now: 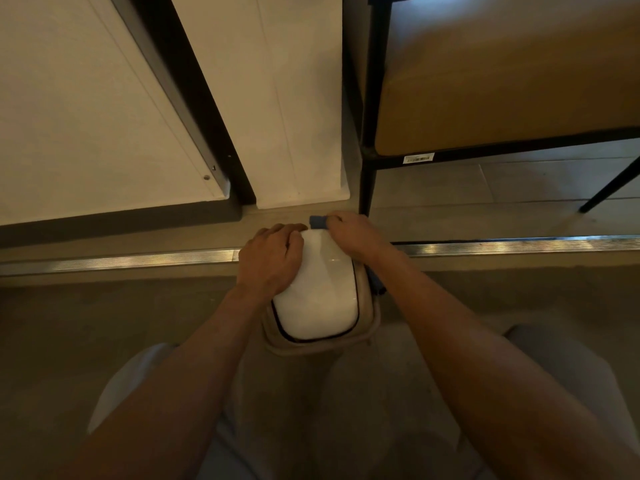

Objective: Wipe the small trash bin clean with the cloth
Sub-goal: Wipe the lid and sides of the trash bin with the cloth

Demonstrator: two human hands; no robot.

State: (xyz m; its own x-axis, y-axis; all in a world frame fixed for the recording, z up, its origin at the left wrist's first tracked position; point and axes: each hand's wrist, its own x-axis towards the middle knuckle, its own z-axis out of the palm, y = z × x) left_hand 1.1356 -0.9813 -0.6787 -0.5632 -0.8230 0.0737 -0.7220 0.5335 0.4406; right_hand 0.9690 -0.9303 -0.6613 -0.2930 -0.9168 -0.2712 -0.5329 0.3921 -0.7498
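A small trash bin [320,299] with a white domed lid and a beige body stands on the floor between my knees. My left hand [272,259] lies on the lid's far left side, fingers curled over its edge. My right hand [356,237] presses a blue cloth [318,222] against the bin's far right corner. A bit of the cloth also shows beside the bin under my right forearm. Most of the cloth is hidden by my hand.
A metal threshold strip [519,245] crosses the floor just past the bin. White cabinet panels [86,116] rise at the left. A black-framed table with a wooden top [502,81] stands at the right, its leg [367,188] close behind my right hand.
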